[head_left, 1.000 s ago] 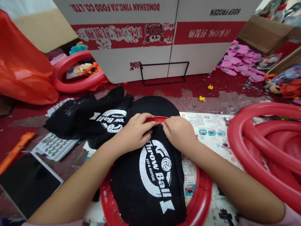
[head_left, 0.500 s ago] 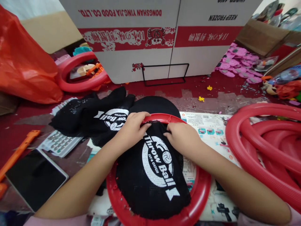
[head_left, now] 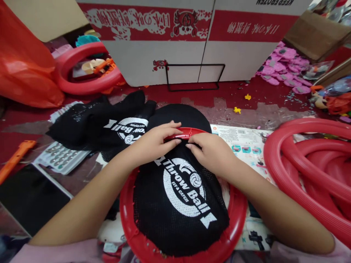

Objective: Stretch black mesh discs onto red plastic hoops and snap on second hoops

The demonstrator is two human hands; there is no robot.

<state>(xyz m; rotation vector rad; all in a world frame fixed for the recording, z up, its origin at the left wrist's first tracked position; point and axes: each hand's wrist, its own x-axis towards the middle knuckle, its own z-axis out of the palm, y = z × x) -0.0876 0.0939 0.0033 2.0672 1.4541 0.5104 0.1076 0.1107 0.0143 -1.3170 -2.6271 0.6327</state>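
Observation:
A red plastic ring (head_left: 236,226) lies in front of me with a black mesh net (head_left: 175,204) printed "Throw Ball" spread over it. My left hand (head_left: 153,142) presses the net's far edge against the ring's far rim, fingers together and flat. My right hand (head_left: 210,149) pinches the net edge at the same rim, just right of the left hand. More black nets (head_left: 109,124) are piled to the left, one with the same white logo.
Stacked red rings (head_left: 309,164) fill the right side. A big white and red carton (head_left: 175,40) stands behind, a black wire frame (head_left: 194,76) at its foot. A tablet (head_left: 27,197), blister sheet (head_left: 59,157), orange tool (head_left: 15,160) and orange bag (head_left: 22,62) sit left.
Both hands have worked along the ring's far rim, and the net now covers more of the ring. The view has tilted down, showing the ring's near edge.

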